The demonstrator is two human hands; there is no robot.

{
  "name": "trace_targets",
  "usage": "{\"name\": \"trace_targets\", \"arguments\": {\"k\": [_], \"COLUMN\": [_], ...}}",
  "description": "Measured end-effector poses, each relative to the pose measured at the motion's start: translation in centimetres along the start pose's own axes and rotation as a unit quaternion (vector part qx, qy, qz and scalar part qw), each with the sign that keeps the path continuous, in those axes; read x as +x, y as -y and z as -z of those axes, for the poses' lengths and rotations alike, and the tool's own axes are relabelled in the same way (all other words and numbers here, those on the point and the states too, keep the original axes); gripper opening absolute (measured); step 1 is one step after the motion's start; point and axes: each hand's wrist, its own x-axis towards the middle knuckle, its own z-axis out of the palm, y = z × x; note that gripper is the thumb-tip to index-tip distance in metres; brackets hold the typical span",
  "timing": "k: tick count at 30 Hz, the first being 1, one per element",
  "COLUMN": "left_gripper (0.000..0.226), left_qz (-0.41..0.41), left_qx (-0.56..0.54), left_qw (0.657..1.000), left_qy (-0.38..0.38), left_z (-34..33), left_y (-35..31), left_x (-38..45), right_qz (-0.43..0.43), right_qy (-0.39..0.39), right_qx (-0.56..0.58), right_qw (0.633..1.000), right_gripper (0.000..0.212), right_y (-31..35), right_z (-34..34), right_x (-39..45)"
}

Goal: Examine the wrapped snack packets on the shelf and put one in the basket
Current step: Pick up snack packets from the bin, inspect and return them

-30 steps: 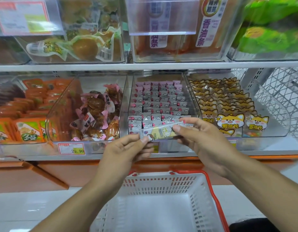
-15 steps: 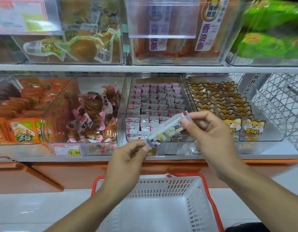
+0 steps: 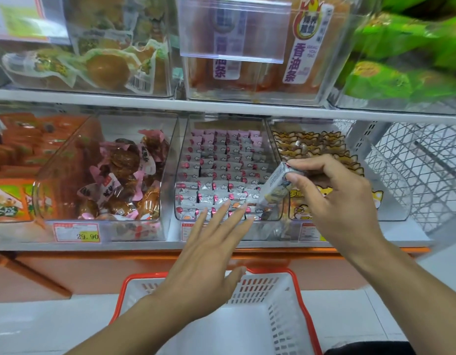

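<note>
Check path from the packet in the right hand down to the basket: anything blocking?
Partly. The left hand, open with fingers spread, hovers over the basket's left and middle. The right hand holds the packet up at the bins; the basket's right side looks open below it.

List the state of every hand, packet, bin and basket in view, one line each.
left hand: open, fingers spread, holding nothing
right hand: pinching the snack packet
snack packet: lifted, tilted, in front of the middle bin
middle bin: open-topped, packed with rows of small packets
left bin: partly filled with pink-wrapped brown snacks
basket: below the shelf, nothing visible inside
</note>
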Motion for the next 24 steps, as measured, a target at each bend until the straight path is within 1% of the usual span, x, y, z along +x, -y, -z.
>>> {"name": "trace_targets", "arguments": {"k": [4,7,9,11,13,15,17,19,20,21,24], "left_gripper": [0.077,0.074,0.075,0.074,0.068,0.061,0.055,0.053,0.054,0.057,0.063], "left_qz": [-0.013,-0.015,-0.010,-0.006,-0.008,-0.011,-0.008,-0.005,-0.005,-0.004,0.008], "left_qx": [0.065,0.085,0.084,0.069,0.059,0.055,0.043,0.037,0.039,0.043,0.053], "left_qw": [0.997,0.995,0.995,0.996,0.996,0.997,0.998,0.998,0.998,0.998,0.997], "left_qy": [0.030,0.045,0.055,0.056,0.060,0.059,0.054,0.047,0.045,0.046,0.049], "left_z": [-0.2,-0.3,-0.4,-0.4,-0.3,-0.3,-0.1,0.2,0.3,0.4,0.8], "left_y": [-0.6,-0.6,-0.6,-0.7,-0.6,-0.4,-0.3,-0.1,-0.1,0.0,0.3], "left_x": [0.8,0.9,0.9,1.0,0.9,0.7,0.5,0.4,0.3,0.3,0.1], "right_qz": [0.051,0.063,0.030,0.008,-0.008,-0.003,0.002,0.001,-0.003,-0.010,-0.027], "right_qy": [0.054,0.129,0.202,0.278,0.322,0.307,0.252,0.189,0.182,0.192,0.254], "right_qx": [-0.064,-0.100,-0.178,-0.266,-0.307,-0.334,-0.344,-0.336,-0.344,-0.359,-0.405], "right_qw": [0.995,0.985,0.963,0.923,0.895,0.891,0.905,0.923,0.921,0.913,0.878], "right_gripper": [0.014,0.012,0.014,0.023,0.032,0.031,0.025,0.028,0.031,0.033,0.038], "right_y": [-0.5,-0.6,-0.8,-1.0,-0.9,-0.5,0.1,0.3,0.4,0.6,0.8], "right_z": [0.0,-1.2,-1.7,-2.2,-2.8,-3.1,-3.0,-2.9,-3.0,-3.2,-4.4], "right_x": [-0.2,-1.5,-2.1,-2.3,-2.5,-2.5,-1.7,-0.7,-0.3,0.0,-0.3]}}
